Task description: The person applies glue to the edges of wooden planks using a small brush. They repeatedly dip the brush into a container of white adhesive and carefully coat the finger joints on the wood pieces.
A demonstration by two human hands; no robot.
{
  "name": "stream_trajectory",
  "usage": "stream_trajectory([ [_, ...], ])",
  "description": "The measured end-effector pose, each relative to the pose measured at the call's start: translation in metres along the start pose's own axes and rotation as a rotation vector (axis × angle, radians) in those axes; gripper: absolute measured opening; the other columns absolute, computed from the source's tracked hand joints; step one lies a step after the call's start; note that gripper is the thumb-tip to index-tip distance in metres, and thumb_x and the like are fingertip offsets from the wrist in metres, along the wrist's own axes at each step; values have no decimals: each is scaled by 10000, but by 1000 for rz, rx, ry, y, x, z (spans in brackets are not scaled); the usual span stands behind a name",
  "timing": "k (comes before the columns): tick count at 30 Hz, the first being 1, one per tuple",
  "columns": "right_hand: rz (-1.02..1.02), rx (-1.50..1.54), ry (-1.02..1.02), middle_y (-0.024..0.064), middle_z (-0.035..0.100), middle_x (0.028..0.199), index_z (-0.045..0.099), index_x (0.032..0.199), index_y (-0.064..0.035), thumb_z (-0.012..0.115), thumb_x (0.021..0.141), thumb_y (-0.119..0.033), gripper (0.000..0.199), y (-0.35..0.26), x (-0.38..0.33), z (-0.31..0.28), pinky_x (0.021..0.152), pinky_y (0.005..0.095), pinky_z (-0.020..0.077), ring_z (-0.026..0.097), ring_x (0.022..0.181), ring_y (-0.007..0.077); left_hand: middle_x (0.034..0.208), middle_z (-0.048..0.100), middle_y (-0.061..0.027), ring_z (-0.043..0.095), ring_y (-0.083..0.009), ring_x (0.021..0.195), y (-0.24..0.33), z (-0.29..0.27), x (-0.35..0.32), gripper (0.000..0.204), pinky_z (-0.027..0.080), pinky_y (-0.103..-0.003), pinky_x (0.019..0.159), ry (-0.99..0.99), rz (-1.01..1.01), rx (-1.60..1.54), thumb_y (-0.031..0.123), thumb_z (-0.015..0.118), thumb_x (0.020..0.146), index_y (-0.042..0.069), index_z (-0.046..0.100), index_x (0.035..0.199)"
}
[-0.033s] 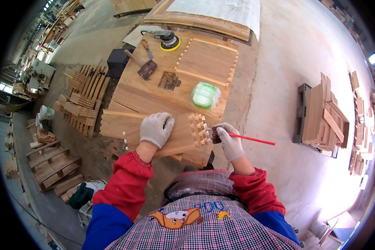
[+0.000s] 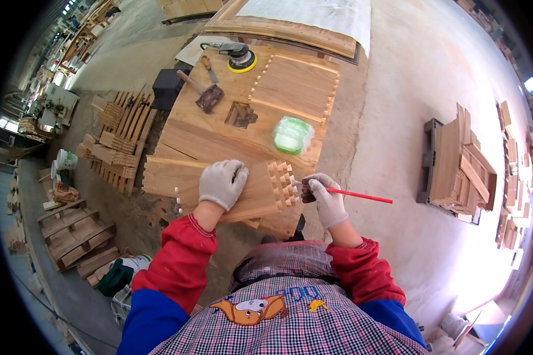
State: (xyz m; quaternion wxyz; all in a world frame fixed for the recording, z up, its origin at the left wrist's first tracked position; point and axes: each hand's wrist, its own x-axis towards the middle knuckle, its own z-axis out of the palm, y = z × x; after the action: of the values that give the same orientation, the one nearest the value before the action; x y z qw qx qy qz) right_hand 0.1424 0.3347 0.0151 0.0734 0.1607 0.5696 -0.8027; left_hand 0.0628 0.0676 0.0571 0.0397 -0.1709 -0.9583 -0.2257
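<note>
A short stack of wooden boards (image 2: 254, 192) with jointed, toothed ends lies at the near edge of the workbench. My left hand (image 2: 222, 183), in a pale glove, rests on top of it with the fingers curled; anything inside them is hidden. In my gloved right hand (image 2: 326, 200) is a thin red-handled brush (image 2: 364, 196), its handle sticking out to the right. The brush's tip is close to the teeth at the boards' right end; the fingers partly cover it. Some teeth at the left end look white. Beyond the stack sits a green container in clear plastic (image 2: 292, 136).
On the workbench (image 2: 204, 130) lie a mallet (image 2: 207, 96), a wood-handled scraper-like tool (image 2: 208, 68), a sander with a yellow rim (image 2: 241, 59) and a toothed panel (image 2: 296, 86). Timber stacks stand left (image 2: 118, 142) and right (image 2: 459, 168); an empty pallet (image 2: 74, 234) lies lower left.
The red handle has shifted very slightly to the right and down. My left hand and the boards stay in place.
</note>
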Motion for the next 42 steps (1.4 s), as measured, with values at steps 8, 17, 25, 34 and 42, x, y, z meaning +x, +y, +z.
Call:
stream_trajectory([
  [8, 3, 0, 21, 62, 682, 913, 661, 1090, -8, 556, 1011, -157, 199, -3, 19, 6, 697, 294, 558, 646, 750, 135, 900, 713, -141, 663, -364, 870, 0, -2, 1, 211, 514, -477, 780, -18, -5, -18, 278, 620, 933, 83, 703, 933],
  [17, -66, -40, 18, 44, 665, 895, 658, 1093, 1, 556, 1008, -159, 208, -11, 25, -1, 722, 293, 554, 642, 767, 130, 906, 713, -140, 665, -365, 872, 0, -2, 1, 204, 517, -478, 774, -2, 18, -35, 272, 622, 931, 84, 701, 938],
  [25, 38, -41, 9, 42, 652, 897, 654, 1086, 4, 531, 1011, -128, 196, -14, -1, -13, 732, 288, 549, 629, 788, 126, 899, 714, -141, 665, -364, 863, -3, 1, 0, 191, 517, -475, 765, 10, 21, -32, 257, 623, 929, 82, 700, 927],
  [34, -9, -93, 49, 26, 636, 850, 674, 1042, 22, 552, 975, -88, 178, -13, -33, -9, 714, 242, 482, 577, 784, 97, 885, 710, -141, 663, -368, 850, -3, 0, 0, 197, 517, -474, 761, 13, 26, -40, 258, 620, 932, 79, 702, 914],
  [42, -47, -49, 69, 57, 661, 904, 667, 1089, 7, 594, 971, -102, 176, -22, -38, 4, 729, 276, 515, 622, 799, 132, 898, 713, -144, 667, -369, 864, -4, 1, -2, 220, 521, -475, 769, 15, 15, -32, 285, 619, 936, 83, 705, 925],
])
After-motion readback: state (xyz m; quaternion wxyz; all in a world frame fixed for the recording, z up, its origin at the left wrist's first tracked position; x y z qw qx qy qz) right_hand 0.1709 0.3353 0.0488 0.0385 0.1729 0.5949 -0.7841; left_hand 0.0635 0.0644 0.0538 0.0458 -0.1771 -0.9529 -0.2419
